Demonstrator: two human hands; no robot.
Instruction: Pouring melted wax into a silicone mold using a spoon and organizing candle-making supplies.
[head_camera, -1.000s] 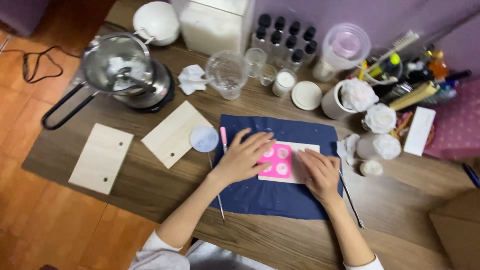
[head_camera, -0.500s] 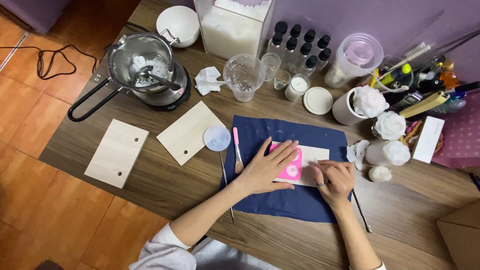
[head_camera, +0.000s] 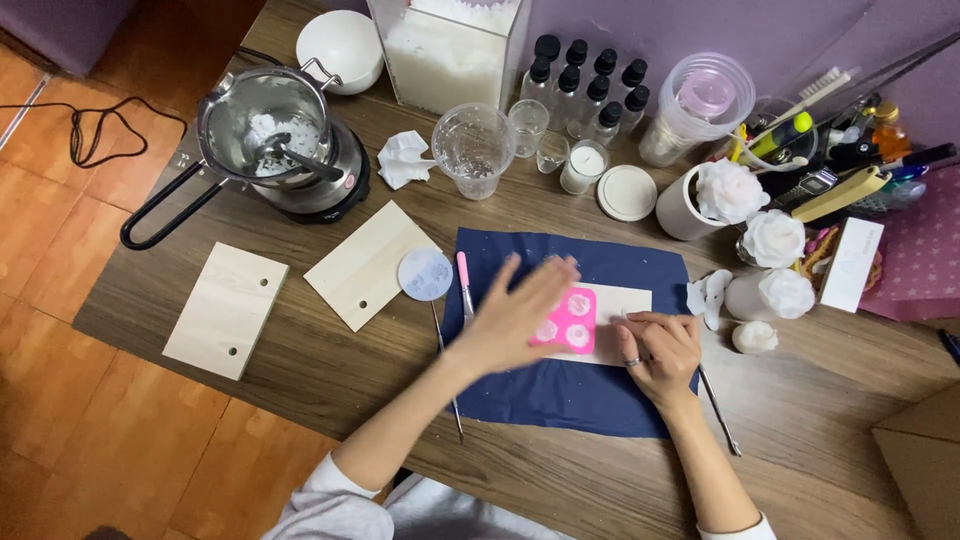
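Note:
A pink mould (head_camera: 570, 319) with round white-filled cavities lies on a pale wooden board (head_camera: 622, 305) on a dark blue cloth (head_camera: 560, 395). My left hand (head_camera: 515, 315) hovers over the mould's left side, fingers spread and blurred, holding nothing. My right hand (head_camera: 660, 350), with a ring, rests fingers-down on the board just right of the mould. A pink-handled tool (head_camera: 464, 283) lies at the cloth's left edge, beside a round translucent disc (head_camera: 425, 274).
A metal pot (head_camera: 265, 125) with a long black handle sits on a heater at the back left. Two wooden boards (head_camera: 225, 310) (head_camera: 368, 262) lie on the left. Plastic cups, small bottles (head_camera: 585, 75), a candle jar and white flower shapes (head_camera: 775, 240) crowd the back and right. A thin metal tool (head_camera: 720, 410) lies at right.
My left hand has lifted off the mould and spread its fingers, moving fast. My right hand stays pressed on the board. The camera view has shifted slightly.

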